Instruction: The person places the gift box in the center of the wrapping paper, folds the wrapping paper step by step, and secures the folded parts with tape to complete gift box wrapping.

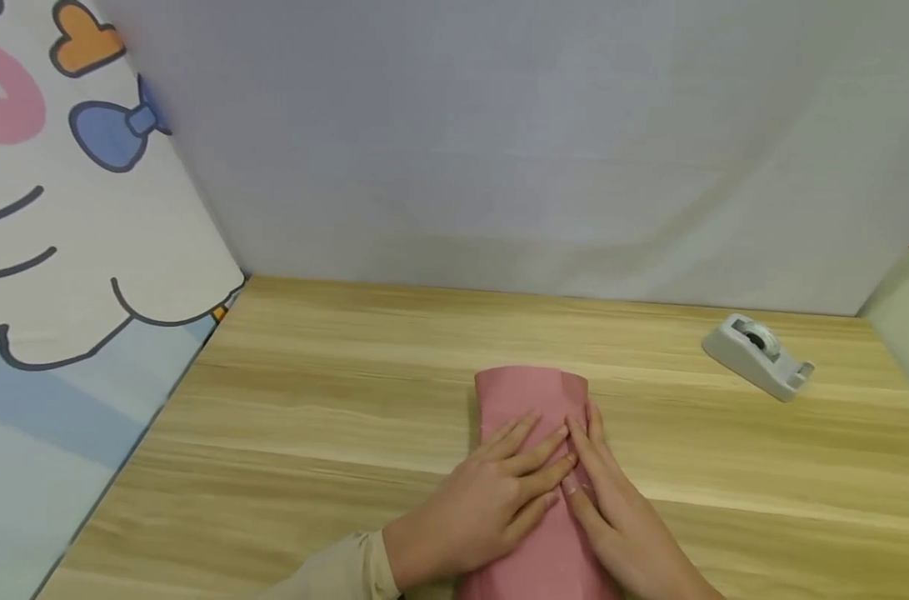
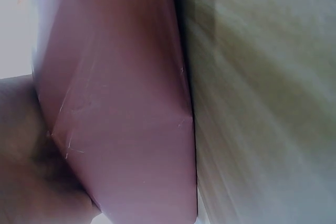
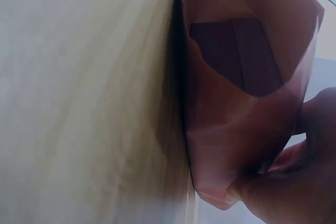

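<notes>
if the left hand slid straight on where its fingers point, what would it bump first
Most likely the right hand: its fingers lie just past the left hand's fingertips on the pink paper wrap. Whether they already touch is hard to tell.

A white tape dispenser (image 1: pixel 746 358) stands on the wooden table (image 1: pixel 312 400), a cartoon sheet (image 1: pixel 57 304) at far left.
</notes>
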Motion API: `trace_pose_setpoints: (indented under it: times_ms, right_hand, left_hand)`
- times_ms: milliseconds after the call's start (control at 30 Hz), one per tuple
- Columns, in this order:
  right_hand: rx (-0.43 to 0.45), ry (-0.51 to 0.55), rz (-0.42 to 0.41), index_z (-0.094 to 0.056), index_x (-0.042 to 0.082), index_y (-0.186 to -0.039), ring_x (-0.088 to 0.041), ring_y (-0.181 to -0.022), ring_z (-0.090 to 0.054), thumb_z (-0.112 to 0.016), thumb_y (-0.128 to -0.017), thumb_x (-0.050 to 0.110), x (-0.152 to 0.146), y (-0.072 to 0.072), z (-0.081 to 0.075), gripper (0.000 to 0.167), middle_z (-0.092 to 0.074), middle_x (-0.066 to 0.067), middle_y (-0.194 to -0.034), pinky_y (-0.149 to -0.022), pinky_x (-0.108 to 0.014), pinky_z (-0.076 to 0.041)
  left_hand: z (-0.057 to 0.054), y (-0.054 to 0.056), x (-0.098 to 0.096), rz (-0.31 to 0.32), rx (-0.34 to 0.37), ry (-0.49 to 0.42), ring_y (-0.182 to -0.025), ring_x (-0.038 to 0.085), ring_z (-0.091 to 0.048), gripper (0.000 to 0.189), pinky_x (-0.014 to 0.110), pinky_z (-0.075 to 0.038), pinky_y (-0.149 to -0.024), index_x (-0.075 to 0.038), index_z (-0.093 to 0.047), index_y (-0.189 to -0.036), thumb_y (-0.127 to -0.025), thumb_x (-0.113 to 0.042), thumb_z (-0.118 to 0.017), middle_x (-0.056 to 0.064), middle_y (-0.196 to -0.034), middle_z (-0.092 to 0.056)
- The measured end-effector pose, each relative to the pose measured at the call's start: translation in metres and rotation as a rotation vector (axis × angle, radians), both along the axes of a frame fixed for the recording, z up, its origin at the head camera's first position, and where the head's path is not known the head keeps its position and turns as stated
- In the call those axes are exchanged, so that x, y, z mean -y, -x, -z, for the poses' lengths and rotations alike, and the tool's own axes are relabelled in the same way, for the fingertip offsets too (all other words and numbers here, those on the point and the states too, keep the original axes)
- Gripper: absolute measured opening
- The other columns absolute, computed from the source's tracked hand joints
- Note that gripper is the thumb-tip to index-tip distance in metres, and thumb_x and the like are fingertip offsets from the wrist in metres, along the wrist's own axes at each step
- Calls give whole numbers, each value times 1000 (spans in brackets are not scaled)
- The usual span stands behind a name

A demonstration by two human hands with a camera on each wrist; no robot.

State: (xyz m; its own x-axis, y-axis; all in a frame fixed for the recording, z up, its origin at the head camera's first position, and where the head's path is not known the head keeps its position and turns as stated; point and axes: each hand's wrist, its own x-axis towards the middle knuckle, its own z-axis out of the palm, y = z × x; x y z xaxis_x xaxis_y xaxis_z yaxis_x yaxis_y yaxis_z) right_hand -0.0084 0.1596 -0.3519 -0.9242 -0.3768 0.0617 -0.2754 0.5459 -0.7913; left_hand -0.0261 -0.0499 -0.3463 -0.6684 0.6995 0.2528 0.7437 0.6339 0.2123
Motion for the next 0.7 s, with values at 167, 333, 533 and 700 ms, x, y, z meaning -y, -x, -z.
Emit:
trace_pose_setpoints:
  times_ms: [167,333,533,700]
  right_hand:
    - [-69,-47,13,-8,22,-169,-43,-160,-14,-51,-110,25,2,0,-1,73,5,-11,-177,-112,0,-2]
    - [-14,30,-44,-11,16,-169,-41,-160,-11,-50,-108,14,-1,11,-10,72,2,-11,-177,-113,2,-4]
    - [134,149,-34,-15,15,-168,-40,-158,-22,-47,-109,12,-13,24,-18,67,-11,-15,-175,-123,-23,-24]
    - [253,225,83,-16,6,-167,-39,-157,-31,-46,-112,26,-16,43,-11,66,-26,-23,-170,-122,-50,-30]
  left_hand:
    - [-1,0,-1,-15,17,-5,-160,33,-26,49,44,-25,-130,-20,-45,-158,-111,-37,-46,2,-165,-39]
    - [-2,4,2,-19,35,-44,-160,27,-28,49,42,-24,-131,-19,-47,-156,-110,-34,-51,2,-164,-42]
    - [-5,7,1,28,23,-45,-160,28,-29,48,41,-23,-131,-16,-49,-156,-110,-32,-51,6,-164,-42]
    - [-6,6,-1,45,47,-7,-161,27,-27,50,40,-20,-132,-18,-46,-158,-110,-34,-49,5,-166,-39]
